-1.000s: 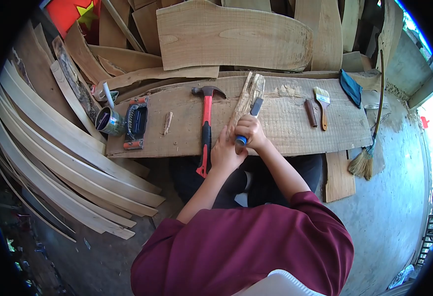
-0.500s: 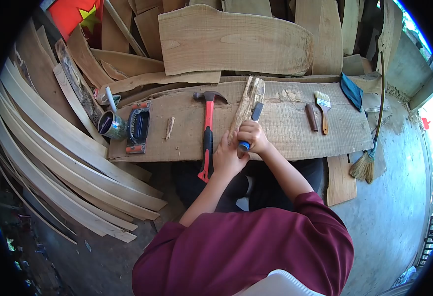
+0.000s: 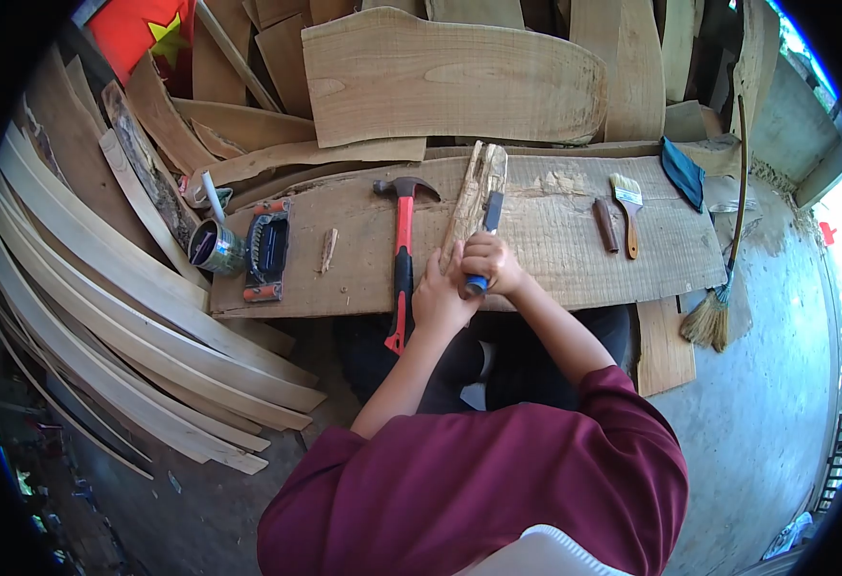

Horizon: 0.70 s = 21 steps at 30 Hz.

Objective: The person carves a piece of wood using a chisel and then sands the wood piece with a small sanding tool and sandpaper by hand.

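Head view: long, rough-sawn brown plank [image 3: 363, 283]; on it, splintered pale-brown wood strip [image 3: 470, 200], near end gripped by left hand [image 3: 442, 293]; flat steel chisel [image 3: 493, 213] with blue-banded handle, fingers of right hand [image 3: 491, 264] clenched round it. Judged risk: crumbling grain or a loosened left hold could let the blade skid.

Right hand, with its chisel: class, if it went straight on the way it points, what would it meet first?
Probably the rough wood piece: the chisel in the right hand points along its right side, though the blade's depth is unclear.
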Available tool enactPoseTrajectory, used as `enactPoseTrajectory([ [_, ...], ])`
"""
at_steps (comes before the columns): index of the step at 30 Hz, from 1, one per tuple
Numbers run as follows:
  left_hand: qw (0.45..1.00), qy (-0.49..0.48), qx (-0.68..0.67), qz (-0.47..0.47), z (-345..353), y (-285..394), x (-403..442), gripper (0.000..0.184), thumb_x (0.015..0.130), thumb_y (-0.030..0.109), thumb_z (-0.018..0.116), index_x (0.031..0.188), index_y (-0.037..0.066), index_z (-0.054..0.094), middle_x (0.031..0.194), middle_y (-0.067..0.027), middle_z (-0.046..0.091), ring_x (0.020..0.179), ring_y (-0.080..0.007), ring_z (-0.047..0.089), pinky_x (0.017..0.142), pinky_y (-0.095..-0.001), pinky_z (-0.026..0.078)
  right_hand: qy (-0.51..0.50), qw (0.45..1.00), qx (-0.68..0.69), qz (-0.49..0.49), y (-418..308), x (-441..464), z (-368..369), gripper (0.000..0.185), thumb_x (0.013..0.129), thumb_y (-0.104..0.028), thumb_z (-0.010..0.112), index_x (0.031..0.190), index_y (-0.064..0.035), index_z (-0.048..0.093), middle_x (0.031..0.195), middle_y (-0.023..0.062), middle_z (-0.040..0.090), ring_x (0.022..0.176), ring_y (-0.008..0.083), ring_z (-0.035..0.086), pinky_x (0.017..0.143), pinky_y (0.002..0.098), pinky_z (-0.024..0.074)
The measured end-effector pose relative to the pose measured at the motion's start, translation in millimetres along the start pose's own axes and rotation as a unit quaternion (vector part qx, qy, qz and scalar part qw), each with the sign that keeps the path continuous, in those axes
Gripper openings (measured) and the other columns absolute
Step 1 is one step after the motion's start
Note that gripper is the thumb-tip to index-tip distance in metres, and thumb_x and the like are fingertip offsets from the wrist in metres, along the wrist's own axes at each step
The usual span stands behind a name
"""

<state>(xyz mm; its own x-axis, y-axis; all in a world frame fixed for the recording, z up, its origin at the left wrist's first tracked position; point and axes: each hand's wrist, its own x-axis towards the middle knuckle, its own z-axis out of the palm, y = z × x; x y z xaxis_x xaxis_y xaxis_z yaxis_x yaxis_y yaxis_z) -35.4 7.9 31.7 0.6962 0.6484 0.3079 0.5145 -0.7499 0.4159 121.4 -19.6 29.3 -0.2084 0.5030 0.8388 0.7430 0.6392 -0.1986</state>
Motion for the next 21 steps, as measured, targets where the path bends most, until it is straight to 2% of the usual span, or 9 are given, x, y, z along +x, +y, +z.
enactPoseTrajectory([
  [4, 0.999, 0.031, -0.013, 0.005, 5.4, -4.6, -2.8, 0.082, 0.066, 0.03, 0.074, 0.14, 0.018, 0.041, 0.124, -0.0228, 0.051, 0.101, -0.0386, 0.061, 0.078, -0.044, 0.054, 0.009, 0.998, -0.047, 0.052, 24.5, -6.9, -13.2, 0.021, 0.063, -0.012, 0.07, 0.057, -0.0102, 0.05, 0.055, 0.0043, 0.05, 0.053, 0.026, 0.052, 0.053, 0.0379, 0.041],
  [6, 0.999, 0.028, -0.015, 0.033, 3.1, -6.8, -5.4, 0.08, 0.068, 0.033, 0.071, 0.14, 0.017, 0.04, 0.127, -0.0244, 0.047, 0.101, -0.0392, 0.061, 0.075, -0.0427, 0.055, 0.063, 0.995, -0.042, 0.065, 21.7, -4.3, -11.4, 0.027, 0.065, 0.004, 0.066, 0.052, -0.0087, 0.046, 0.052, 0.0064, 0.049, 0.047, 0.025, 0.049, 0.047, 0.0344, 0.0392],
  [7, 0.999, 0.028, -0.013, 0.034, 2.3, -6.9, -5.6, 0.08, 0.068, 0.033, 0.071, 0.14, 0.017, 0.04, 0.127, -0.0244, 0.047, 0.101, -0.0392, 0.061, 0.075, -0.0427, 0.055, 0.057, 0.996, -0.034, 0.054, 17.3, -4.2, -10.2, 0.03, 0.066, 0.007, 0.065, 0.051, -0.009, 0.044, 0.053, 0.0066, 0.051, 0.047, 0.0243, 0.05, 0.046, 0.034, 0.0393],
  [10, 0.999, 0.028, -0.009, 0.021, 2.5, -4.5, -8.3, 0.078, 0.069, 0.032, 0.07, 0.14, 0.017, 0.04, 0.127, -0.0242, 0.047, 0.1, -0.0392, 0.061, 0.074, -0.0433, 0.054, 0.065, 0.997, -0.026, 0.037, 0.2, -2.2, -7.4, 0.032, 0.068, -0.001, 0.069, 0.052, -0.0099, 0.043, 0.051, 0.0052, 0.045, 0.046, 0.0243, 0.047, 0.047, 0.0359, 0.0382],
  [14, 1.0, 0.001, -0.009, -0.001, -2.7, -1.5, -7.2, 0.079, 0.069, 0.032, 0.072, 0.14, 0.017, 0.04, 0.127, -0.023, 0.048, 0.105, -0.0387, 0.059, 0.077, -0.0438, 0.054, 0.124, 0.991, -0.022, 0.035, -11.4, 6.6, -7.8, 0.033, 0.066, 0.002, 0.069, 0.051, -0.0097, 0.042, 0.051, 0.005, 0.046, 0.046, 0.0236, 0.048, 0.045, 0.0347, 0.0375],
  [15, 1.0, -0.013, -0.015, -0.013, -4.1, -0.8, -6.9, 0.08, 0.068, 0.032, 0.073, 0.14, 0.017, 0.041, 0.126, -0.0223, 0.049, 0.109, -0.0376, 0.057, 0.08, -0.0436, 0.054, 0.11, 0.993, -0.03, 0.025, -13.0, 9.2, -11.8, 0.032, 0.064, 0.01, 0.065, 0.052, -0.0088, 0.041, 0.055, 0.0061, 0.051, 0.048, 0.0224, 0.052, 0.046, 0.0317, 0.0408],
  [16, 1.0, -0.014, -0.014, -0.013, -2.3, -2.8, -6.7, 0.08, 0.068, 0.032, 0.073, 0.14, 0.017, 0.041, 0.126, -0.0223, 0.049, 0.109, -0.0376, 0.057, 0.08, -0.0436, 0.054, 0.111, 0.993, -0.03, 0.026, -11.4, 10.1, -10.9, 0.032, 0.064, 0.01, 0.065, 0.052, -0.0088, 0.041, 0.055, 0.0061, 0.051, 0.048, 0.0224, 0.052, 0.046, 0.0317, 0.0408],
  [18, 1.0, 0.005, -0.014, 0.019, 1.1, -6.1, -6.5, 0.078, 0.07, 0.034, 0.07, 0.14, 0.017, 0.039, 0.128, -0.0237, 0.046, 0.103, -0.04, 0.059, 0.073, -0.0448, 0.054, 0.119, 0.992, -0.017, 0.036, -5.8, 12.7, -9.0, 0.033, 0.064, 0.003, 0.069, 0.05, -0.0092, 0.041, 0.051, 0.005, 0.047, 0.046, 0.0238, 0.049, 0.046, 0.0341, 0.0384],
  [21, 1.0, 0.011, 0.001, 0.013, 3.4, -4.6, -5.9, 0.079, 0.07, 0.034, 0.07, 0.14, 0.018, 0.038, 0.128, -0.0239, 0.046, 0.102, -0.0401, 0.06, 0.073, -0.0445, 0.054, 0.129, 0.99, -0.02, 0.059, 8.2, 11.4, -4.2, 0.03, 0.064, 0.003, 0.068, 0.051, -0.0083, 0.044, 0.052, 0.0053, 0.049, 0.048, 0.0237, 0.051, 0.047, 0.0345, 0.0404],
])
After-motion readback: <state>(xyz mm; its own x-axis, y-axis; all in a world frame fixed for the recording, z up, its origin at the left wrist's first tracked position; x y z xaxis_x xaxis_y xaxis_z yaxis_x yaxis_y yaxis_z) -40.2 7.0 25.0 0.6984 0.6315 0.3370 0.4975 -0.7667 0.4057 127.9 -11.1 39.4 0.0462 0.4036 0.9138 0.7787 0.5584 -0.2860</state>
